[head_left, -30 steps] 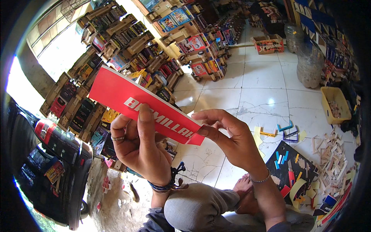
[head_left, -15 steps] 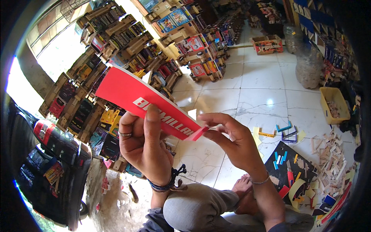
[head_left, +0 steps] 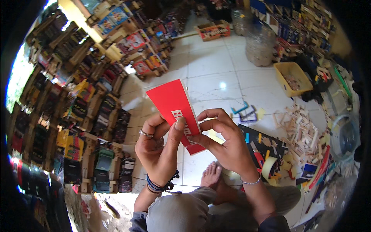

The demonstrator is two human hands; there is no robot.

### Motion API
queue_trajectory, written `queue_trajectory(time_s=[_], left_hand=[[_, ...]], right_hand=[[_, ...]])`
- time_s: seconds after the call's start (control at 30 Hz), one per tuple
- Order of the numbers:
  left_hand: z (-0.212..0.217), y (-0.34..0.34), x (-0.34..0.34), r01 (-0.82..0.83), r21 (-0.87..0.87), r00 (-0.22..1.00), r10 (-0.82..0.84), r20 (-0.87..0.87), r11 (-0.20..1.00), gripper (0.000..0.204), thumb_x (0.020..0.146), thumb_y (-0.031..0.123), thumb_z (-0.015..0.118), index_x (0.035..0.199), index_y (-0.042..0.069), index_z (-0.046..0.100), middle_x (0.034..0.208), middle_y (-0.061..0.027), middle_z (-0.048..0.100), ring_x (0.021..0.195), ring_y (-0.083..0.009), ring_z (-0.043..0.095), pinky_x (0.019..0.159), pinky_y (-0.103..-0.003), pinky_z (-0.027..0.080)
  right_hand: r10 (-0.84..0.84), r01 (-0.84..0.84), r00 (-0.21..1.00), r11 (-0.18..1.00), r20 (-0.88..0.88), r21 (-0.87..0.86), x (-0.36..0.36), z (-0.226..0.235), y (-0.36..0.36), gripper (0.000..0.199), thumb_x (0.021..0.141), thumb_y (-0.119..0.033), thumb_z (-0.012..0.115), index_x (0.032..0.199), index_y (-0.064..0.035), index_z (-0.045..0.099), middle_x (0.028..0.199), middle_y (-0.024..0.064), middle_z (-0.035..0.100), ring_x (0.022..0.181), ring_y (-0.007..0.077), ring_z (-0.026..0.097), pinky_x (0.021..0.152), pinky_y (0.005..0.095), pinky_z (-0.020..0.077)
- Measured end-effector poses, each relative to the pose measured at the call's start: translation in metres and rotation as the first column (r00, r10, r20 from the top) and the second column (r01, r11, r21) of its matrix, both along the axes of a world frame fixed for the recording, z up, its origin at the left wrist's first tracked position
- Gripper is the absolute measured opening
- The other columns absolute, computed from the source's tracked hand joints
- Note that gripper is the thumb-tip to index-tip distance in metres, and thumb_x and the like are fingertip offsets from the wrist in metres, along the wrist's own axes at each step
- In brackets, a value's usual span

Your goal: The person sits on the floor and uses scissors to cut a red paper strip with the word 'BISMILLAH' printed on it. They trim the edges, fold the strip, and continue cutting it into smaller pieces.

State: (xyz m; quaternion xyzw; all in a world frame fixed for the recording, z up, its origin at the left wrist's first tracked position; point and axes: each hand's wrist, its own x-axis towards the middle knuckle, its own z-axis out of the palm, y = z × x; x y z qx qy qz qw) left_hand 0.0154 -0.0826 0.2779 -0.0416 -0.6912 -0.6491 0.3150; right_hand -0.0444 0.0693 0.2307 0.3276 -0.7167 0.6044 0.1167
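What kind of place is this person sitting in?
Probably a small toy-making workshop. Rows of wooden toy trucks line the tiled floor, loose wood sticks are piled nearby, and both hands, left hand and right hand, hold a red sticker strip.

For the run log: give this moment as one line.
left hand: holds red strip sticker | right hand: pinches its lower end | setting: white tiled floor

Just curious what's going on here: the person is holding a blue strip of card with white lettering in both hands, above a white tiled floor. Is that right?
Not quite: the card strip is red, not blue. The head view shows the left hand and the right hand both pinching its lower end, white lettering on it, above the white tiled floor.
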Motion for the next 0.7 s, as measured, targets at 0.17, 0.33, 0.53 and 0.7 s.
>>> queue_trajectory(time_s=[0.17,0.33,0.53,0.7], left_hand=[[-0.049,0.012,-0.018,0.241,0.163,0.956,-0.263,0.128,0.957,0.037,0.095,-0.002,0.073,0.128,-0.003,0.057,0.117,-0.0134,0.073,0.11,-0.0154,0.068,0.095,-0.029,0.053],[-0.097,0.016,-0.023,0.391,0.269,0.851,-0.457,0.26,0.88,0.028,0.088,-0.008,0.077,0.112,-0.002,0.066,0.113,-0.0089,0.071,0.106,-0.0177,0.068,0.094,-0.032,0.054],[-0.147,0.007,-0.024,0.561,-0.042,0.8,-0.528,0.284,0.827,0.013,0.086,-0.001,0.077,0.092,0.001,0.065,0.102,-0.0126,0.073,0.109,-0.0258,0.06,0.095,-0.039,0.048],[-0.156,-0.002,-0.018,0.602,-0.295,0.798,-0.557,0.23,0.742,0.019,0.08,-0.001,0.081,0.091,0.007,0.069,0.105,-0.0132,0.074,0.118,-0.0314,0.06,0.1,-0.047,0.047]], right_hand=[[-0.1,0.101,0.995,0.991,-0.02,0.091,0.003,-0.043,0.026,0.021,0.086,-0.005,0.078,0.106,-0.0019,0.071,0.126,0.0095,0.063,0.118,0.028,0.063,0.095,0.0382,0.0509],[-0.186,0.182,0.983,0.946,-0.01,0.27,0.019,-0.085,0.058,0.023,0.088,-0.01,0.076,0.109,-0.0051,0.068,0.133,0.0084,0.06,0.121,0.0277,0.057,0.101,0.04,0.0445],[-0.233,0.254,0.967,0.906,-0.103,0.339,0.038,-0.122,0.054,0.031,0.081,-0.013,0.078,0.11,-0.0117,0.068,0.125,0.0029,0.063,0.121,0.0255,0.053,0.105,0.0457,0.0371],[-0.389,0.433,0.901,0.845,-0.193,0.316,0.041,-0.141,0.045,0.028,0.076,-0.011,0.078,0.101,-0.0152,0.069,0.111,-0.0045,0.063,0.111,0.0145,0.057,0.104,0.0459,0.0339]])
